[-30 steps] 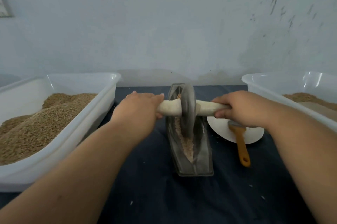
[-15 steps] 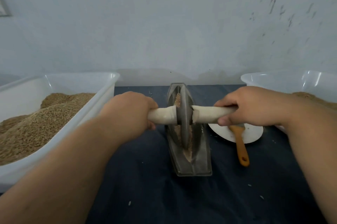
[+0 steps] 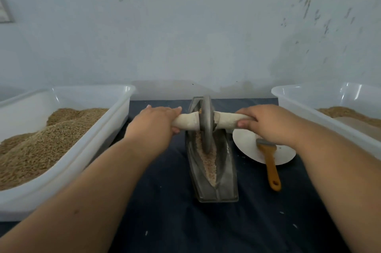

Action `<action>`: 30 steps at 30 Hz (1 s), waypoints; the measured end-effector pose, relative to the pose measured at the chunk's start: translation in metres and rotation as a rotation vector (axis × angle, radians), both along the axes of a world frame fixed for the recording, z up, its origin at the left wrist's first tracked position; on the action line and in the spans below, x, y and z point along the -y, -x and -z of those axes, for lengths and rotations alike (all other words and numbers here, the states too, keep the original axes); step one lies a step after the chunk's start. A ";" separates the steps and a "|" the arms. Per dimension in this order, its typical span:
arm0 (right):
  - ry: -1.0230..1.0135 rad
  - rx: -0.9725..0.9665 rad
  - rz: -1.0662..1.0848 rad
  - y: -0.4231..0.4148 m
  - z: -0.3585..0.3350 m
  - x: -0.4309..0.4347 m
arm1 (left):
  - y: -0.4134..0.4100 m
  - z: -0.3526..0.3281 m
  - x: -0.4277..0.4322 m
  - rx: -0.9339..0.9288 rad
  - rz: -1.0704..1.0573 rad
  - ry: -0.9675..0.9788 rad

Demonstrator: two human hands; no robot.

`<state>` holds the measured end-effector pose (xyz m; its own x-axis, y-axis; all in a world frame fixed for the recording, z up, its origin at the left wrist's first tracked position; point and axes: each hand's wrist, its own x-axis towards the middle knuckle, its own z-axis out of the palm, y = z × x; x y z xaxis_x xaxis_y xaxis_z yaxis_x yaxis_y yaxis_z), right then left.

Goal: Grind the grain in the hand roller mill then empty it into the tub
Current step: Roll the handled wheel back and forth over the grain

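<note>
In the middle of the frame the mill (image 3: 225, 170) stands on a dark cloth (image 3: 165, 211), its wheel (image 3: 206, 129) upright in the trough. The left hand (image 3: 153, 121) grips the pale handle (image 3: 186, 124) left of the wheel. The right hand (image 3: 266, 122) grips it on the right, fingers curled round. Crushed grain (image 3: 207, 164) lies along the trough's groove. The left tub (image 3: 92, 155), heaped with grain, sits at the left edge and the right tub (image 3: 305, 108) at the right edge. A brush (image 3: 271, 167) lies on a plate (image 3: 245, 143) just right of the mill.

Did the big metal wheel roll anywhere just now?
Yes. The wheel rolled along the fixed trough toward its near end, then back to the far end, about where it started.
</note>
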<state>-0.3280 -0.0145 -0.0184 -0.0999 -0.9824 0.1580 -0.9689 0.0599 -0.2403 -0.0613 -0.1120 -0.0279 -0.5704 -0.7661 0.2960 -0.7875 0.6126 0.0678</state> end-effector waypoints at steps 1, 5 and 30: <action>0.076 -0.026 0.021 0.000 0.005 0.005 | 0.002 0.004 0.004 -0.021 -0.010 0.012; 0.234 -0.092 0.029 -0.001 0.013 0.012 | 0.002 0.012 0.011 -0.063 -0.035 0.018; 0.132 -0.086 0.087 -0.006 0.001 0.007 | 0.006 0.007 0.003 -0.023 -0.051 0.042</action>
